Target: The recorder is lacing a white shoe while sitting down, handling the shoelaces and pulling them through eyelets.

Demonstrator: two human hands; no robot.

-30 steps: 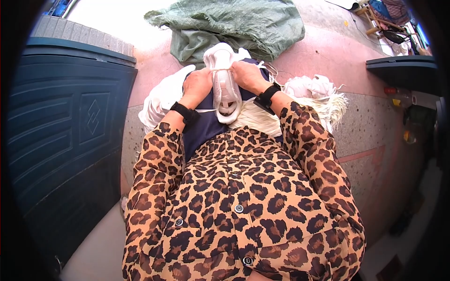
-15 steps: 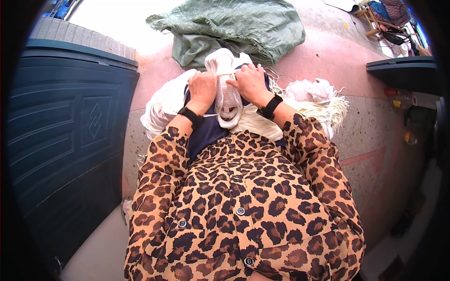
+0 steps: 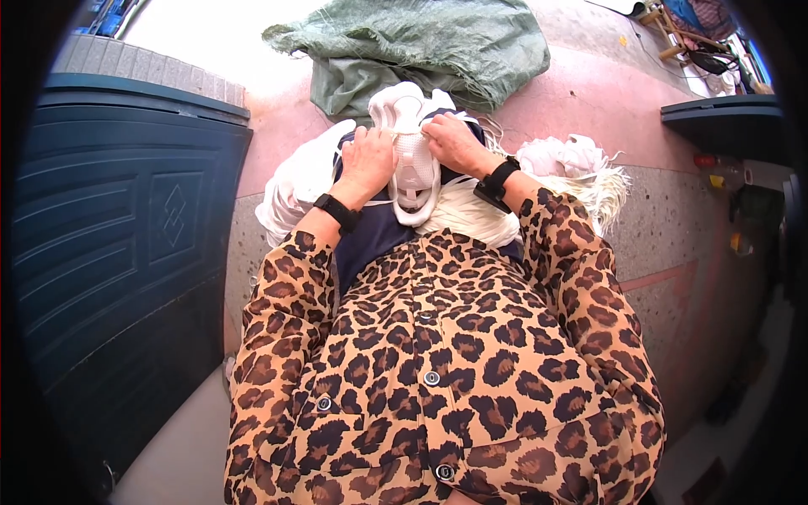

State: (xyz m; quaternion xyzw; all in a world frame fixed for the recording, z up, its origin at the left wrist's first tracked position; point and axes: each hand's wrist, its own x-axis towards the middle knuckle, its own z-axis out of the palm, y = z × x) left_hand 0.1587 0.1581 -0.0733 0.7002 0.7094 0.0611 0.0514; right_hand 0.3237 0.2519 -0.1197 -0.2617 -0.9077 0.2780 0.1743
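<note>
On the navy cloth [image 3: 370, 240]: one white shoe [image 3: 413, 172], its opening toward the wearer; the single cloth probably lies under it as a steady, clean rest.
Left hand [image 3: 367, 162]: at the shoe's left edge, fingers curled nearly closed, apparently pinching a pale lace [image 3: 409, 132].
Right hand [image 3: 457, 143]: at the shoe's right edge, thumb and fingertips drawn together on that same lace.
Lace count: one strand shows across the shoe between the two hands, seemingly gripped from both sides to keep it under control.
Black wristbands [image 3: 338, 212]: two, one per wrist, either side of the shoe.
Cream strands [image 3: 471, 210]: one bundle just right of the shoe, likely kept there for easy reach; too many to count.
Fringed bundle [image 3: 602, 198]: one, farther right of the shoe.
White heap [image 3: 295, 181]: one, left of the shoe; I cannot tell how many pieces.
Green sack [image 3: 429, 59]: one, beyond the shoe.
Dark blue panels [image 3: 126, 194]: two, well apart from the shoe, one either side.
Leopard-print shirt [image 3: 505, 337]: one, on the shoe's near side.
</note>
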